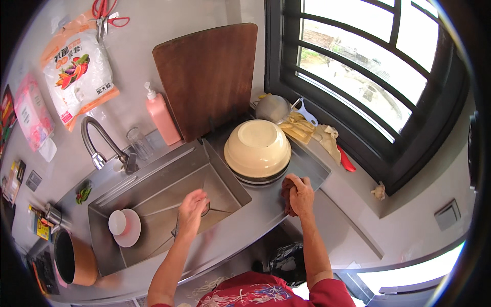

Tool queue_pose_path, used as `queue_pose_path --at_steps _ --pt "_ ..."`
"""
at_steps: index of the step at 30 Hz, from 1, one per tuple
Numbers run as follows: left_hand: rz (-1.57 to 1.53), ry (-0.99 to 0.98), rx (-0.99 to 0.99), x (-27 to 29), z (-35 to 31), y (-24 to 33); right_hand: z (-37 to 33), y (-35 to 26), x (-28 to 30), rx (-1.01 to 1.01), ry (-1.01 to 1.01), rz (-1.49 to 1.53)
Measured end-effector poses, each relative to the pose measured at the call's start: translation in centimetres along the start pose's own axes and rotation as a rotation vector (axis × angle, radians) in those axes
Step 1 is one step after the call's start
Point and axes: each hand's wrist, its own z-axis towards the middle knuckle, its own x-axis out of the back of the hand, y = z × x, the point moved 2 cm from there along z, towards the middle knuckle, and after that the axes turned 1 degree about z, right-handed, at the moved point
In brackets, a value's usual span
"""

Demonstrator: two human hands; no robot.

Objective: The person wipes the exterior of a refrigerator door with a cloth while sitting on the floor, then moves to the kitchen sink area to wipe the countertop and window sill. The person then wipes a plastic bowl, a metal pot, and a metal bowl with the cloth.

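My right hand (300,195) grips a dark reddish-brown cloth (287,200), pressed to the steel counter at the right end of the sink. Just beyond it sits an upturned cream bowl (258,151) on top of dark-rimmed cookware. Over the near side of the steel sink (163,197) hangs my left hand (192,211), empty, with its fingers stretched loosely and partly blurred. Down in the sink's left part lie a small white cup (117,223) and a pinkish-white plate (132,233). Part of the cloth is hidden under my right fingers.
Behind the sink stand a curved faucet (94,138), a clear glass (138,142), a pink pump bottle (162,117) and a brown cutting board (209,77). An orange-brown pot (82,263) stands left. A strainer (272,108) and a red-handled tool (346,159) lie by the window.
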Motion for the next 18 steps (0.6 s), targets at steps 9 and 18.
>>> queue_pose_path --at_steps 9,18 --pt "-0.261 0.123 0.241 -8.2 11.7 -3.8 11.3 0.6 -0.1 -0.267 -0.112 1.031" --pt "-0.380 0.113 0.335 -9.0 14.9 -5.5 14.4 3.7 -3.7 -0.311 -0.228 0.968"
